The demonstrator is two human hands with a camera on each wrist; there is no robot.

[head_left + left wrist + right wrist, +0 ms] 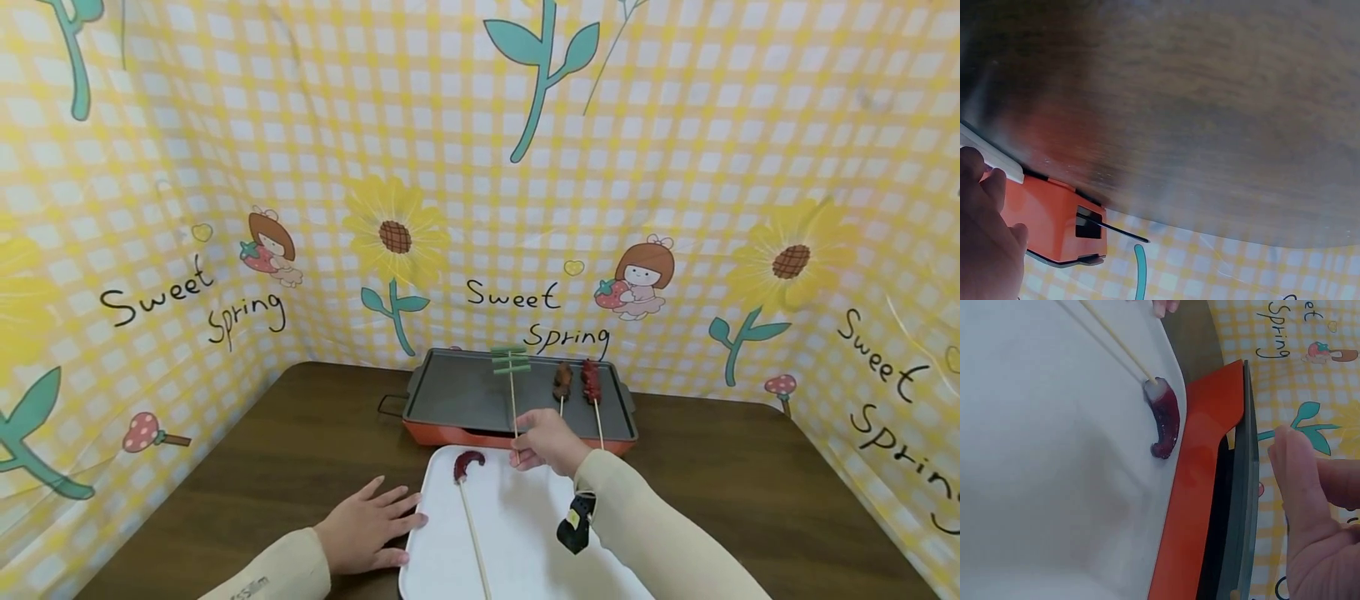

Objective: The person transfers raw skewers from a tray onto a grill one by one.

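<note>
My right hand (551, 442) pinches the lower part of the wooden stick of a green vegetable skewer (511, 361). Its several short green pieces overlap the dark plate of the orange electric griddle (457, 387) in the head view. My left hand (371, 529) has its fingers spread, fingertips right at the left rim of a white tray (525, 533). On that tray lies a skewer with a curled, dark red piece (467, 467), also seen in the right wrist view as a glossy curved piece (1169, 419). The stick is out of sight in the right wrist view.
Toward the right of the griddle lie a brown meat skewer (562, 382) and a red skewer (591, 383), sticks pointing to the front. A thin wire handle (390, 406) juts from the griddle's left end. Behind the wooden table (300, 433) hangs a yellow checked cloth (465, 208).
</note>
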